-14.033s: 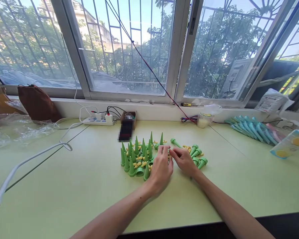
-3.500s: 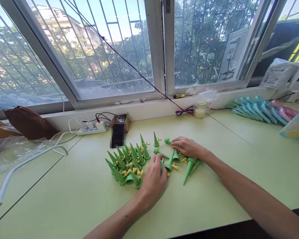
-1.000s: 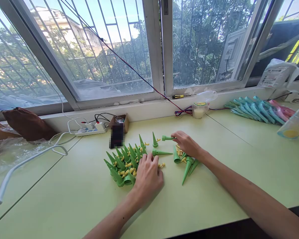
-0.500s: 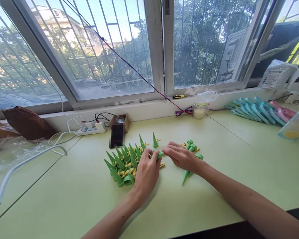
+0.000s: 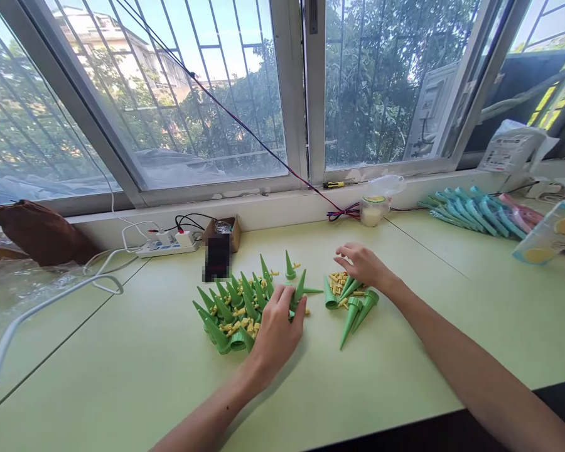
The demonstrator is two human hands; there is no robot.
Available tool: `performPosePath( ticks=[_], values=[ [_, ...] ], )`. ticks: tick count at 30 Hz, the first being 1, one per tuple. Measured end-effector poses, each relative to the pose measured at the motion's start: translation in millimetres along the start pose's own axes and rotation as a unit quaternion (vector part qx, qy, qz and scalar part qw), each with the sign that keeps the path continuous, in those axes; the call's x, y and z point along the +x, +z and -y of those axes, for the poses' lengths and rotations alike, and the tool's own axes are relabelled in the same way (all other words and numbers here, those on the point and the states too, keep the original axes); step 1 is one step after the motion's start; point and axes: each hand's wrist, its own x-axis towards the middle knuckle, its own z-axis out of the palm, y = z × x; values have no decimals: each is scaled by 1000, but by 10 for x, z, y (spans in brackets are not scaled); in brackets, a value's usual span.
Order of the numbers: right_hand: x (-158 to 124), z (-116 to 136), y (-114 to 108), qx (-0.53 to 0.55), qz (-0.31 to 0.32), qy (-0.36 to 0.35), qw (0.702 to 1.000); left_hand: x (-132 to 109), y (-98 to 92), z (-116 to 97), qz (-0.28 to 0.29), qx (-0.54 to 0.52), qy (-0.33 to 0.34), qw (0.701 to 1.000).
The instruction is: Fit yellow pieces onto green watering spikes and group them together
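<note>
My left hand (image 5: 277, 323) is closed around a green plastic cone spike (image 5: 300, 284) that points upward; its lower end is hidden by my fingers. Just left of that hand stands a dense group of green spikes (image 5: 222, 309), many with small yellow valves (image 5: 235, 328) on them. My right hand (image 5: 365, 263), its fingers apart and seemingly holding nothing, hovers over a small heap of yellow valves (image 5: 338, 280). Loose green spikes (image 5: 349, 320) lie around this heap. Behind the left hand, one spike (image 5: 288, 265) stands by itself.
A small cardboard box (image 5: 236, 233), a blurred-out dark object (image 5: 217, 256) and a white power strip (image 5: 167, 248) sit along the back. A jar (image 5: 371, 212) stands below the window. Teal packages (image 5: 475, 213) lie at the right, a white curved tube (image 5: 32, 307) at the left.
My right hand has left my left hand and moved right, over the yellow valves. The spike in my left hand has turned from lying sideways to pointing up.
</note>
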Motion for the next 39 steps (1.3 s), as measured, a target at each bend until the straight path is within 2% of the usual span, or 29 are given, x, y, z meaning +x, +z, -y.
performPosePath(
  ticks=[4,10,16,21,24,27,31,35,39],
  values=[
    [-16,-37,26,-55,69,68,994,-5,15,2,51,15,-9,999],
    [-39,-19,75,-47,125,76,988,6,5,19,61,45,-31,997],
    [-28,45,99,-6,116,48,992,37,-9,46,39,43,-30,998],
    [-39,227,100,-12,88,26,996,51,14,101,-16,9,-56,998],
    [-54,385,116,-3,50,-29,998,58,12,93,-50,-26,-85,995],
    [-56,466,131,20,35,-78,996,58,1,58,-56,-62,-98,992],
    [-32,363,108,-20,77,-51,996,30,5,28,-35,-39,-68,996],
    [-12,219,84,-31,89,-23,995,-39,31,13,26,30,-2,999],
    [-18,211,121,-16,93,-28,995,-107,55,-40,85,60,-2,995]
  ],
)
